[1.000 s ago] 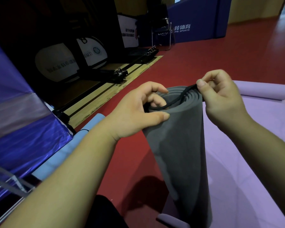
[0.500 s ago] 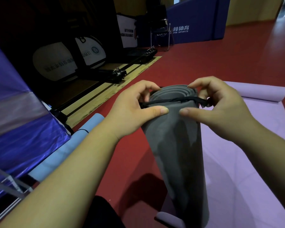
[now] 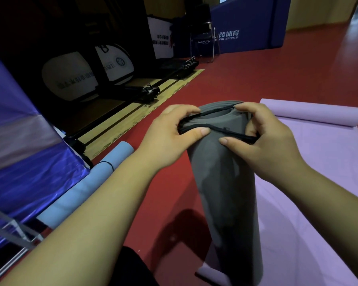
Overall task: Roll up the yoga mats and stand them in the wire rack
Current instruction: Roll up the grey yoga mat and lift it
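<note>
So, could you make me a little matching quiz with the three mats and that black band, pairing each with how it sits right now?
Things:
1. grey mat
2. purple mat
3. blue mat
4. black band

States:
A. lies rolled up on the floor
B. stretched over a roll's top end
C. spread out flat, far end curled
D. rolled up, standing on end

Pairs: 1-D, 2-C, 3-A, 4-B
</note>
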`<state>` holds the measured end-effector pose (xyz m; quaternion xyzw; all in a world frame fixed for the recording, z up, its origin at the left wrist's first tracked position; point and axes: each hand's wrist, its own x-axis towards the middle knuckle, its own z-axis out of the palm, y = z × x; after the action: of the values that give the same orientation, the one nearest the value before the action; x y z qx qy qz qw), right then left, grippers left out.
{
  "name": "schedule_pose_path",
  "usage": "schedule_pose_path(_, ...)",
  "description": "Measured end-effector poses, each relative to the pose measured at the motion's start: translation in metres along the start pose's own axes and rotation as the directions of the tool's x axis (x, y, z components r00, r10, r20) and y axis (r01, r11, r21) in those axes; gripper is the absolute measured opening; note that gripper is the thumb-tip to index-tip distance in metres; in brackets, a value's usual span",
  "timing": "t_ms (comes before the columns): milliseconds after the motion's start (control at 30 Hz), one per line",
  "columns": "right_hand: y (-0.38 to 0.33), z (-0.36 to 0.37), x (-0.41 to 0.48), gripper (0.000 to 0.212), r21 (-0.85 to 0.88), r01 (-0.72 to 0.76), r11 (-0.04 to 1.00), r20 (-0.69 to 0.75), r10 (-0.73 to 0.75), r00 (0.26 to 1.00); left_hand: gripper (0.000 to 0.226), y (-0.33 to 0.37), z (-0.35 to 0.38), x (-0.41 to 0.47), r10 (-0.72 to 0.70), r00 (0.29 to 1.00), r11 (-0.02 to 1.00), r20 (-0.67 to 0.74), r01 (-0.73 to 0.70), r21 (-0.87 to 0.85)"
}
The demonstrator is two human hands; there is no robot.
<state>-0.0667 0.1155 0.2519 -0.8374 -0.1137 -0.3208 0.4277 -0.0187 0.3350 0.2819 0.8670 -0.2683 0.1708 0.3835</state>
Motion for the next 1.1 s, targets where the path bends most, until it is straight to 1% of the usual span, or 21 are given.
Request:
schedule_pose_path(67, 0.001, -0.001, 0.0, 0.059, -0.014, 0.012, 1.0, 0.012, -0.011, 1.0, 0.034, -0.003, -0.001, 0.0, 0.044, 0.999, 0.999, 0.025, -0.044, -0.003)
schedule_pose_path(200, 0.002, -0.005, 0.003, 0.056, -0.051, 0.024, 0.998, 0.048, -0.021, 0.999, 0.029, -0.005, -0.003, 0.002, 0.044, 0.993, 0.992, 0.107, -0.031, -0.123)
schedule_pose_path(233, 0.002, -0.006, 0.004, 0.056, -0.058, 0.02, 0.998, 0.056, -0.017, 0.998, 0.028, -0.004, -0.002, 0.003, 0.047, 0.992, 0.992, 0.114, -0.033, -0.12)
schedule_pose_path(333, 0.001, -0.006, 0.003, 0.055, -0.067, 0.017, 0.998, 0.081, -0.012, 0.997, 0.037, -0.002, -0.001, 0.004, 0.02, 0.992, 1.0, 0.123, -0.02, -0.001)
schedule_pose_path(400, 0.0, -0.006, 0.002, 0.057, -0.037, 0.016, 0.999, 0.114, -0.011, 0.993, 0.044, -0.001, -0.004, 0.004, -0.024, 0.987, 0.999, 0.157, 0.02, 0.027)
schedule_pose_path(467, 0.001, -0.009, 0.001, 0.058, 0.022, -0.026, 0.999, 0.148, 0.022, 0.989, 0.053, -0.001, -0.008, 0.002, -0.037, 0.977, 0.998, 0.211, 0.025, 0.059)
schedule_pose_path(533, 0.003, -0.015, 0.001, 0.049, 0.028, -0.099, 0.995, 0.157, 0.094, 0.983, 0.062, 0.0, -0.013, 0.002, -0.038, 0.967, 0.996, 0.251, 0.016, 0.089)
schedule_pose_path(600, 0.002, -0.019, 0.0, 0.038, -0.041, -0.111, 0.993, 0.148, 0.116, 0.982, 0.062, 0.003, -0.016, 0.002, -0.039, 0.959, 0.994, 0.279, 0.007, 0.113)
schedule_pose_path(633, -0.001, -0.021, 0.0, 0.037, -0.095, -0.095, 0.991, 0.143, 0.108, 0.984, 0.058, 0.005, -0.017, 0.002, -0.045, 0.956, 0.993, 0.29, 0.011, 0.119)
schedule_pose_path(733, -0.007, -0.025, 0.001, 0.044, -0.266, -0.052, 0.963, 0.154, 0.096, 0.983, 0.048, 0.009, -0.02, 0.0, -0.053, 0.953, 0.995, 0.3, 0.025, 0.096)
schedule_pose_path(833, -0.01, -0.028, 0.0, 0.059, -0.336, -0.054, 0.94, 0.169, 0.117, 0.979, 0.046, 0.012, -0.019, -0.004, -0.022, 0.947, 0.999, 0.32, 0.011, 0.037)
schedule_pose_path(900, -0.014, -0.028, -0.001, 0.068, -0.3, -0.067, 0.951, 0.214, 0.136, 0.967, 0.043, 0.013, -0.018, -0.006, 0.009, 0.943, 1.0, 0.334, -0.006, -0.012)
schedule_pose_path(967, -0.011, -0.029, 0.002, 0.071, -0.203, -0.117, 0.972, 0.264, 0.169, 0.949, 0.042, 0.015, -0.018, -0.007, 0.041, 0.937, 0.999, 0.346, -0.026, -0.047)
schedule_pose_path(1033, -0.006, -0.028, 0.01, 0.067, -0.023, -0.213, 0.977, 0.301, 0.21, 0.93, 0.041, 0.017, -0.018, -0.009, 0.067, 0.934, 0.997, 0.35, -0.045, -0.069)
schedule_pose_path(1100, 0.0, -0.027, 0.022, 0.063, 0.184, -0.292, 0.938, 0.308, 0.227, 0.924, 0.039, 0.02, -0.017, -0.011, 0.088, 0.93, 0.994, 0.358, -0.061, -0.085)
